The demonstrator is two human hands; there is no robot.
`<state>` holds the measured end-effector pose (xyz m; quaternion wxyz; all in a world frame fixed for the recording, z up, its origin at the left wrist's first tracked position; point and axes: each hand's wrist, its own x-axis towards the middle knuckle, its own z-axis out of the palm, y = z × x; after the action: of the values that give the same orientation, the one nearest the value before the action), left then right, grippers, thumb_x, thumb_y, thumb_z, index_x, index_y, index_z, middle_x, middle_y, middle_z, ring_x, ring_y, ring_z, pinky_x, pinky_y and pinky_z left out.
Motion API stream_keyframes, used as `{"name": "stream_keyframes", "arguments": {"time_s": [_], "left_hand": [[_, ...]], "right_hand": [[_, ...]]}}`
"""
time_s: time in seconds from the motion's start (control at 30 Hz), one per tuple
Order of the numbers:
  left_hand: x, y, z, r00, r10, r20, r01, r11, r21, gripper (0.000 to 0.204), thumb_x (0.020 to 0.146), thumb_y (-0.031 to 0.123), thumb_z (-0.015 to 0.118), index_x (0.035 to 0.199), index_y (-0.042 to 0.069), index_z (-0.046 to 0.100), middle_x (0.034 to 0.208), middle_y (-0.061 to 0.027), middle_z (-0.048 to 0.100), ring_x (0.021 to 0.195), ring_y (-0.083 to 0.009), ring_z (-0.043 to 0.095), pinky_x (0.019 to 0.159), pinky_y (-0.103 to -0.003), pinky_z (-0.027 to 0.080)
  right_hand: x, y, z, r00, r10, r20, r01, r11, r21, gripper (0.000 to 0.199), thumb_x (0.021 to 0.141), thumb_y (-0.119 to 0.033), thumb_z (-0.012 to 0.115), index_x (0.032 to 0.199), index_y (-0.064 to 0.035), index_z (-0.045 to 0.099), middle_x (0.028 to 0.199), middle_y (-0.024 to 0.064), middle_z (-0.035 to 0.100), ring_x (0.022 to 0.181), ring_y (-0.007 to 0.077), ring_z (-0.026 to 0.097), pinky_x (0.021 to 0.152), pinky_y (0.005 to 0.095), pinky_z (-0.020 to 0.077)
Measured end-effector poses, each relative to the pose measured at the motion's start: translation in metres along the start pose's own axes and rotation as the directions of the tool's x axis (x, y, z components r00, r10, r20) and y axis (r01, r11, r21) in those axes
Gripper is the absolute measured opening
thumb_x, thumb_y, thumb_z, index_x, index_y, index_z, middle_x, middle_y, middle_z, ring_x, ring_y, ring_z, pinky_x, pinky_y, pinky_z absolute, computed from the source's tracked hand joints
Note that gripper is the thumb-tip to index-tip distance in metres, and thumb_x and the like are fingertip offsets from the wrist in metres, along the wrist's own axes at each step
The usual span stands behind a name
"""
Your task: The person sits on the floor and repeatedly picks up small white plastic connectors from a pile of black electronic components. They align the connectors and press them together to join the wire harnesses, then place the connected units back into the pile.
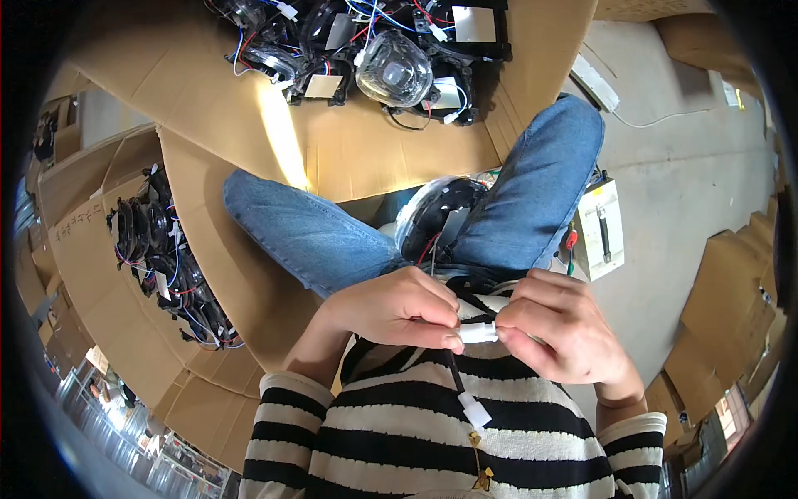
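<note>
In front of my striped top, a white wire connector [479, 333] is pinched between both hands. My left hand [397, 308] is closed, thumb and fingers gripping the connector's left end. The fingertips of my right hand [565, 329], also closed, hold its right end. Below the left thumb hangs a black cable [455, 372] with a second white connector [474, 410] at its end. Between my thighs rests a black lamp unit [440, 220] with a clear rim and thin wires, partly hidden by the right leg. Whether the pinched connector is one piece or two joined halves is unclear.
A large cardboard box [391, 162] ahead holds several black lamp units with clear lenses [393, 71] and loose wires. More wired units [170, 258] lie in a box at left. A white device with a black handle [600, 231] stands on the floor at right, near flattened cardboard [706, 308].
</note>
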<state>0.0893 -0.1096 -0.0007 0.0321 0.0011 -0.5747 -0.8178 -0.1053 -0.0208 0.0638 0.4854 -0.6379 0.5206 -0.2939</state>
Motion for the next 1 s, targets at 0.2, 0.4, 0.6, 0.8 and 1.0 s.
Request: {"name": "stream_keyframes", "arguments": {"time_s": [0.2, 0.4, 0.6, 0.8, 1.0], "left_hand": [[0.001, 0.009, 0.005, 0.977, -0.203, -0.069, 0.201, 0.979, -0.033, 0.012, 0.080, 0.011, 0.057, 0.084, 0.000, 0.061, 0.064, -0.0048, 0.053, 0.051, -0.0109, 0.046, 0.048, -0.027, 0.035], [-0.007, 0.020, 0.003, 0.793, -0.373, -0.481, 0.302, 0.927, -0.221, 0.014, 0.075, 0.003, 0.054, 0.085, -0.003, 0.060, 0.084, -0.0101, 0.062, 0.077, -0.0137, 0.057, 0.068, -0.024, 0.043], [-0.017, 0.010, 0.002, 0.821, -0.230, -0.522, 0.191, 0.973, -0.128, 0.010, 0.079, 0.003, 0.055, 0.088, 0.002, 0.060, 0.075, 0.0000, 0.057, 0.066, -0.0046, 0.049, 0.058, -0.019, 0.038], [-0.014, 0.011, 0.006, 0.779, -0.287, -0.557, 0.228, 0.958, -0.174, 0.011, 0.080, 0.007, 0.050, 0.077, -0.002, 0.055, 0.060, -0.0034, 0.048, 0.052, -0.0076, 0.042, 0.048, -0.021, 0.032], [-0.014, 0.014, 0.005, 0.779, -0.374, -0.503, 0.290, 0.926, -0.240, 0.014, 0.081, 0.009, 0.049, 0.074, -0.002, 0.054, 0.056, -0.0021, 0.047, 0.049, -0.0060, 0.040, 0.046, -0.020, 0.031]], "right_hand": [[-0.004, 0.009, -0.005, 0.997, 0.011, -0.075, -0.009, 0.999, 0.030, 0.008, 0.068, 0.000, 0.059, 0.075, -0.0002, 0.055, 0.067, 0.0089, 0.051, 0.060, 0.0234, 0.051, 0.052, 0.0316, 0.0400], [-0.021, 0.008, -0.024, 0.964, 0.173, -0.203, -0.129, 0.969, 0.212, 0.005, 0.069, 0.002, 0.058, 0.075, 0.0006, 0.058, 0.067, 0.0082, 0.057, 0.056, 0.0199, 0.050, 0.051, 0.0285, 0.0379], [-0.021, 0.003, -0.025, 0.948, 0.276, -0.159, -0.221, 0.930, 0.295, 0.006, 0.070, 0.000, 0.059, 0.076, -0.0001, 0.059, 0.067, 0.0072, 0.057, 0.054, 0.0186, 0.050, 0.050, 0.0277, 0.0383], [-0.013, 0.006, -0.030, 0.980, 0.079, -0.180, -0.061, 0.993, 0.105, 0.008, 0.069, -0.002, 0.061, 0.076, -0.0012, 0.058, 0.071, 0.0070, 0.054, 0.064, 0.0203, 0.051, 0.056, 0.0284, 0.0398], [-0.009, 0.005, -0.026, 0.989, 0.025, -0.147, -0.018, 0.999, 0.050, 0.010, 0.068, -0.002, 0.062, 0.077, -0.0023, 0.058, 0.075, 0.0066, 0.052, 0.067, 0.0221, 0.051, 0.058, 0.0301, 0.0405]]}}
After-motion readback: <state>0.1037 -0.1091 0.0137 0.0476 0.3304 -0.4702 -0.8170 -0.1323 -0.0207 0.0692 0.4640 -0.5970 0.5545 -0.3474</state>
